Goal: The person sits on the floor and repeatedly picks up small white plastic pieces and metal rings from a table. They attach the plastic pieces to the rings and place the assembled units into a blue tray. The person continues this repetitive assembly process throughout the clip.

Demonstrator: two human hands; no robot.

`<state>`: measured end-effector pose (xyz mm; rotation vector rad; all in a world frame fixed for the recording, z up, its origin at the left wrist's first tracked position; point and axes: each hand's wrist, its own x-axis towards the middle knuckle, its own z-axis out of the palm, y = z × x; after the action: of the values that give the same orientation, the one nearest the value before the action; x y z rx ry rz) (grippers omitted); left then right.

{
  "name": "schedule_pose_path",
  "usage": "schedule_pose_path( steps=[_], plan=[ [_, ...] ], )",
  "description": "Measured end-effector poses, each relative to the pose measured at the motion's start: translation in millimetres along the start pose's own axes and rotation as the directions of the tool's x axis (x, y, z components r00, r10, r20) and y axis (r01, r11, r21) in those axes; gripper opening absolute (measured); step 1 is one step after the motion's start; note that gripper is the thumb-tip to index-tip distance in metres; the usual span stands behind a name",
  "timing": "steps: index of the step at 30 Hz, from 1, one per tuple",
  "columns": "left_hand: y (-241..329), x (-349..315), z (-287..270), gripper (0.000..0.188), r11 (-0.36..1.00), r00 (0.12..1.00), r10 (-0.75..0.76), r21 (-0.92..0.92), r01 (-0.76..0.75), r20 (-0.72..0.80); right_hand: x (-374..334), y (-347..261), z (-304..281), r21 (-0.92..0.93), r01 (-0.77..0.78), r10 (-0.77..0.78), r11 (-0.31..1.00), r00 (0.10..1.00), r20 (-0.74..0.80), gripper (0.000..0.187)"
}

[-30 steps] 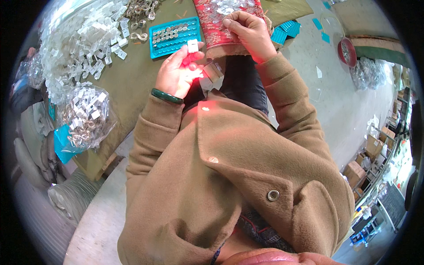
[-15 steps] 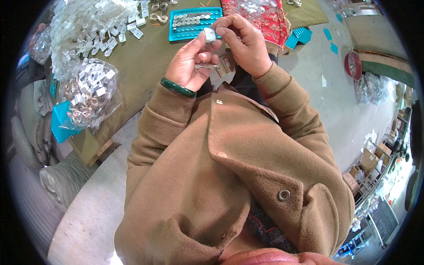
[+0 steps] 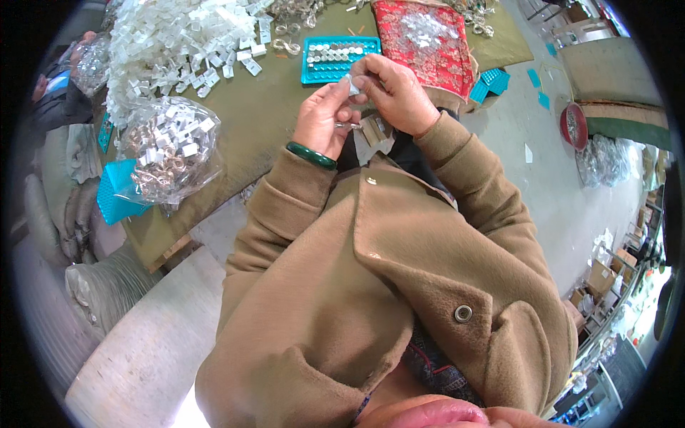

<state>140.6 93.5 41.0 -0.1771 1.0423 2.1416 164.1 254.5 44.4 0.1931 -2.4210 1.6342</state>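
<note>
Between thumb and finger, my left hand (image 3: 321, 120) pinches a small white plastic piece (image 3: 353, 86). Its lower fingers curl around a thin shiny metal item (image 3: 347, 125), whose exact kind I cannot make out. My right hand (image 3: 401, 94) is closed too, thumb and bent fingers pressed against the white piece and partly covering it. Just beyond both hands lies a turquoise tray (image 3: 305, 71), with rows of small round silvery discs in some of its pockets. Right of the tray, a red patterned cloth (image 3: 399, 46) bears a heap of small clear pieces.
A big heap of white plastic pieces (image 3: 182, 43) covers the table's far left. Nearer stands a clear bag (image 3: 207, 167) of white pieces and metal rings, beside a turquoise tray (image 3: 114, 192). More turquoise trays (image 3: 492, 82) lie right of the cloth. A red bowl (image 3: 573, 127) is farther right.
The right fingers have closed in over the white piece, which shows less now. The whole view has shifted, so table and hands sit lower and more to the right.
</note>
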Motion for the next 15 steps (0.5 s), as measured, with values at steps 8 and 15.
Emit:
schedule_pose_path(
  steps=[8,15],
  plan=[
    [16,4,-16,0.022,0.998,0.999,-0.043,-0.045,0.043,0.011,18,2,2,0.177,-0.118,0.103,0.977,0.99,0.093,0.009],
    [19,8,-29,0.019,0.984,0.994,0.078,0.165,-0.065,-0.073,43,-2,3,-0.064,0.034,-0.016,0.997,0.966,0.259,0.01]
  ],
)
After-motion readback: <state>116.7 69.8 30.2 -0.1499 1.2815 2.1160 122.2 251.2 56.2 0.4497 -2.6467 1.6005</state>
